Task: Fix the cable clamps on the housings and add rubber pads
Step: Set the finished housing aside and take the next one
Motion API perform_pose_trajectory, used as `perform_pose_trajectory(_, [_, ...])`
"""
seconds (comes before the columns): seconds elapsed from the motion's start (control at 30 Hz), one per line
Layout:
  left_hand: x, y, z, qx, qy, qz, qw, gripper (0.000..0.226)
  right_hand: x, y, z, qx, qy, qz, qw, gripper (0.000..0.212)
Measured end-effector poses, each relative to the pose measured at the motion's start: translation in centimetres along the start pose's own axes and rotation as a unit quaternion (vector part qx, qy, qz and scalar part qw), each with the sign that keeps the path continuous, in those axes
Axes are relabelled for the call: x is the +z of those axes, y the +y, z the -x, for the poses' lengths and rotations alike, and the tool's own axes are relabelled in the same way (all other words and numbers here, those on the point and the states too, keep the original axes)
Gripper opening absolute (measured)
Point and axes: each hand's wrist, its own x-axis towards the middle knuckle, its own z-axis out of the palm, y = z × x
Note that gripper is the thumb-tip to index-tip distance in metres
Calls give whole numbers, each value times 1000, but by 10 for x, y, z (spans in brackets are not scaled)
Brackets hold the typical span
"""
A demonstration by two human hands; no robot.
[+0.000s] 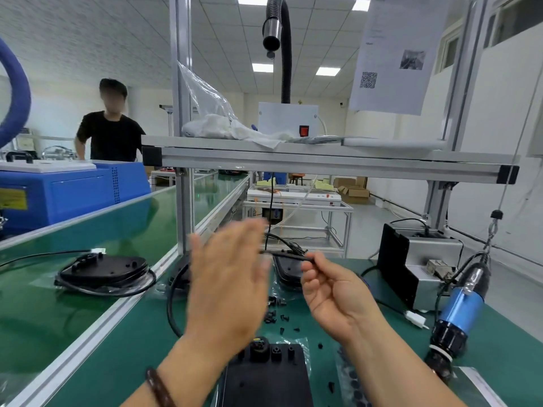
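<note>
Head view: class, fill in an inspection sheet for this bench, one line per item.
Surface: green mat, beside a green conveyor.
Job's things: near housing at the front edge; far housing behind the hands; conveyor housing with a cable wound round it; pad sheet right of the near housing.
Clutter: small black parts scattered on the mat.
Hands: left hand open, blurred, holding nothing; right hand pinches a thin cable in its fingers.
Cables: black lead looped on the mat; white plug.
Surroundings: hanging blue screwdriver; person behind the conveyor; QR sheet overhead.
</note>
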Motion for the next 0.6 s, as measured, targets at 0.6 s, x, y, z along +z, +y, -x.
perform_pose_trajectory(0.6, [-5,-35,-39,138,-86,-6,987,53,-30,-34,10,-58,102,-44,992,27])
